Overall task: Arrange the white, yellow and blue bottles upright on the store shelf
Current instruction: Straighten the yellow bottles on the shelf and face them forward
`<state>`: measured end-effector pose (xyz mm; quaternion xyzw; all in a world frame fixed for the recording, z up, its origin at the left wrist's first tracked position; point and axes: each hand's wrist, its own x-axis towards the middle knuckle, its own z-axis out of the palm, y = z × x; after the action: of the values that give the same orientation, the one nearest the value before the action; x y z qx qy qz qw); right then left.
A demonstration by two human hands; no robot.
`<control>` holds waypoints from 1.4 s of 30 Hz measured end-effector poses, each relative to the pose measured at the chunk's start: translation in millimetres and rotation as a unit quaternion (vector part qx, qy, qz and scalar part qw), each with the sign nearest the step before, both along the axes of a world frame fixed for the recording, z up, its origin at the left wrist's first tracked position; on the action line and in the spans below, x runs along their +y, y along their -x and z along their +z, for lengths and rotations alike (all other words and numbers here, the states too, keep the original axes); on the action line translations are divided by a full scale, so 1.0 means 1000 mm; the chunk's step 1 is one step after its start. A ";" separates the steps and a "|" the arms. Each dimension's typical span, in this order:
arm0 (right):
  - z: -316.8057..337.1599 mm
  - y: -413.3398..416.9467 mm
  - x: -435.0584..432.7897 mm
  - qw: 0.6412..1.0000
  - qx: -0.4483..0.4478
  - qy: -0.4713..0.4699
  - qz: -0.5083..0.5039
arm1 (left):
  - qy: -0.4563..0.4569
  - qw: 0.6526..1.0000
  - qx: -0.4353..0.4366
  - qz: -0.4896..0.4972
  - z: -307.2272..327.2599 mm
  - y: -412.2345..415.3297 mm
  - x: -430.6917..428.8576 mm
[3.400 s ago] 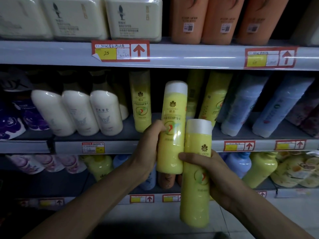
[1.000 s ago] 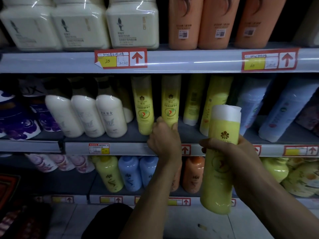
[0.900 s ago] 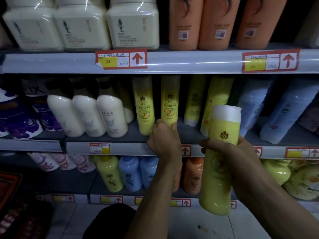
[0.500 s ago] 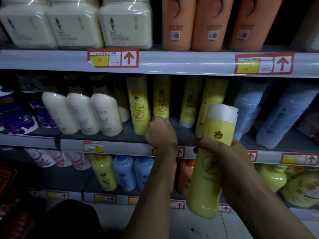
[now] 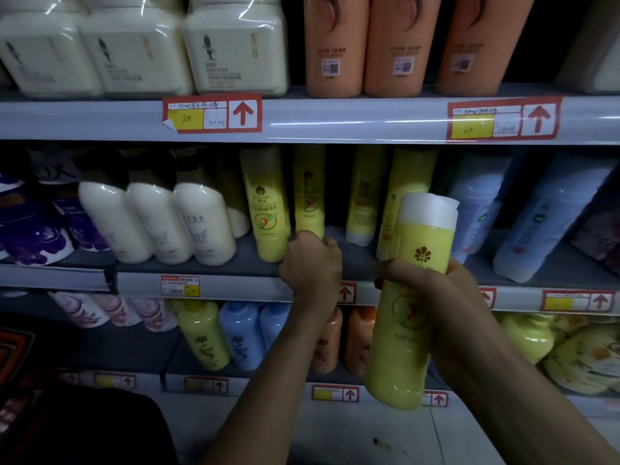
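My left hand [image 5: 312, 260] curls round the base of a yellow bottle [image 5: 308, 193] that stands upright, set back on the middle shelf [image 5: 235, 286]. Just left of it stands another yellow bottle [image 5: 268, 203], nearer the front. My right hand [image 5: 449, 297] grips a third yellow bottle with a white cap [image 5: 409, 347], upright in front of the shelf edge. Two more yellow bottles [image 5: 364, 196] lean behind it. Three white bottles [image 5: 201, 226] lean at the left of the shelf, and tall blue bottles [image 5: 543, 223] lean at the right.
The upper shelf [image 5: 335, 119] carries cream jars and orange bottles [image 5: 335, 45]. The lower shelf holds small yellow, blue and orange bottles [image 5: 241, 333]. Purple packs [image 5: 37, 229] lie at the far left. Red price tags line the shelf edges.
My left hand carried its yellow bottle from mid-air onto the middle shelf and slid it further back. The right hand kept its bottle in front of the shelf, shifting slightly right.
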<state>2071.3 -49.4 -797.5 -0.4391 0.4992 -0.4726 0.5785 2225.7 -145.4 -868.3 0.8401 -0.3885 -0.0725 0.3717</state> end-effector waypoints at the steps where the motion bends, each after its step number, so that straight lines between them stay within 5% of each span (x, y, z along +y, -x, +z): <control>1: 0.000 -0.002 0.001 1.000 0.000 0.002 0.000 | -0.011 1.000 -0.004 -0.018 0.002 -0.001 0.005; 8: 0.003 -0.011 0.005 0.999 0.000 0.033 0.032 | 0.014 0.977 -0.115 -0.179 0.026 -0.010 0.043; 11: 0.006 -0.015 0.002 0.998 -0.022 0.033 0.044 | 0.116 0.943 0.029 -0.310 0.024 -0.025 0.064; 14: 0.007 -0.022 -0.004 0.996 -0.073 0.026 0.049 | 0.114 0.871 0.274 -0.390 0.029 -0.036 0.089; 16: 0.006 -0.027 -0.012 0.994 -0.086 0.036 0.055 | 0.101 0.828 0.349 -0.427 0.034 -0.041 0.104; 27: 0.001 -0.044 -0.039 0.968 -0.219 0.058 0.111 | 0.137 0.817 0.388 -0.405 0.025 -0.062 0.109; 31: -0.011 -0.039 -0.042 0.981 -0.032 0.104 0.158 | 0.165 0.832 0.351 -0.397 0.029 -0.072 0.099; 36: -0.033 -0.045 -0.050 0.935 0.210 0.231 0.170 | 0.182 0.839 0.332 -0.390 0.024 -0.078 0.085; 42: -0.047 -0.062 -0.066 0.936 0.200 0.269 0.106 | 0.215 0.842 0.316 -0.381 0.018 -0.074 0.070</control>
<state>2133.8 -115.6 -844.4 -0.7143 0.4091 -0.4276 0.3736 2299.8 -75.3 -850.4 0.4562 -0.5453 -0.3853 0.5883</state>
